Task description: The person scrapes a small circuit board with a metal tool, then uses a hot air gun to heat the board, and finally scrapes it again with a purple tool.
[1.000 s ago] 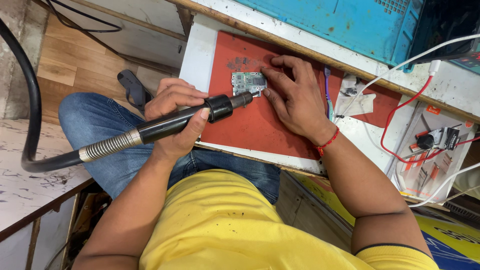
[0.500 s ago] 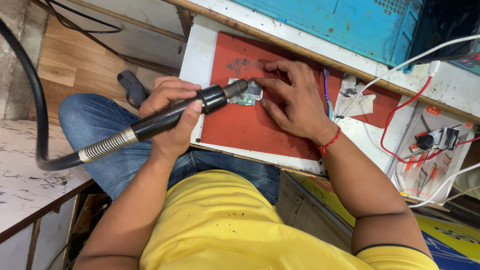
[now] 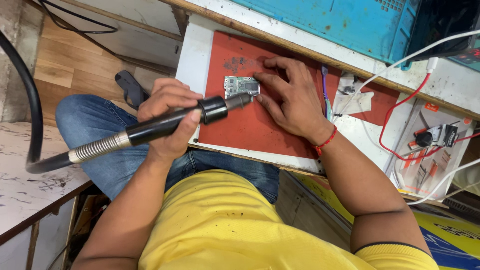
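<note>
My left hand (image 3: 170,117) grips a black hot-air wand (image 3: 165,125) with a metal spring collar and a thick black hose (image 3: 30,110) running off to the left. Its metal nozzle (image 3: 239,101) points at the near edge of a small green circuit board (image 3: 241,86). The board lies on a red work mat (image 3: 250,125). My right hand (image 3: 290,102) rests flat on the mat, fingertips touching the board's right side. A red thread band sits on that wrist.
A blue crate (image 3: 350,22) stands at the back of the white bench (image 3: 192,55). White and red cables (image 3: 395,115) run at the right over a tray of small tools (image 3: 430,145). A purple brush (image 3: 325,90) and a crumpled tissue (image 3: 352,100) lie beside the mat.
The wand has drawn back and down a little, uncovering the board. My right hand's fingers shifted to the board's right edge.
</note>
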